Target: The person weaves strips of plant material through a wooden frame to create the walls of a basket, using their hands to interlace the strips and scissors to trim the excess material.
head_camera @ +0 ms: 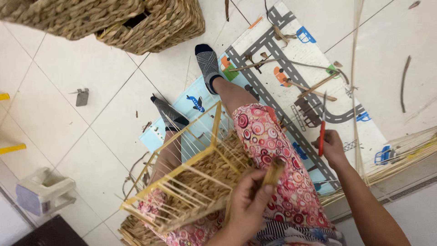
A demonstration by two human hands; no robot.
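A half-woven basket (191, 177) lies tipped on its side across the person's lap, on the patterned red and pink cloth (277, 155) over the legs. Its frame is yellow rods forming a box, with thin pale stakes running between them; brown straw weave fills the part nearest the person, while the far end is bare frame and stakes.

The left hand (248, 207) is just beside the woven part of the basket, on its near right corner. Its fingers (264, 193) are curled shut around a short tan bundle of straw (274, 171) that sticks up above the thumb, touching the weave.

The right hand (332, 146) is to the right of the basket, well apart from it, beyond the knee. Its fingers are closed around the handle of red scissors (322, 132), blades pointing away from the person.

Beyond the basket, both socked feet (207, 61) rest on a play mat (291, 59) printed with roads and vehicles, strewn with straw scraps. To the basket's far right lies a sheaf of long pale reeds (400, 157) on the tiled floor (59, 118). Above the basket, a finished woven basket (150, 25) stands on the tiles.
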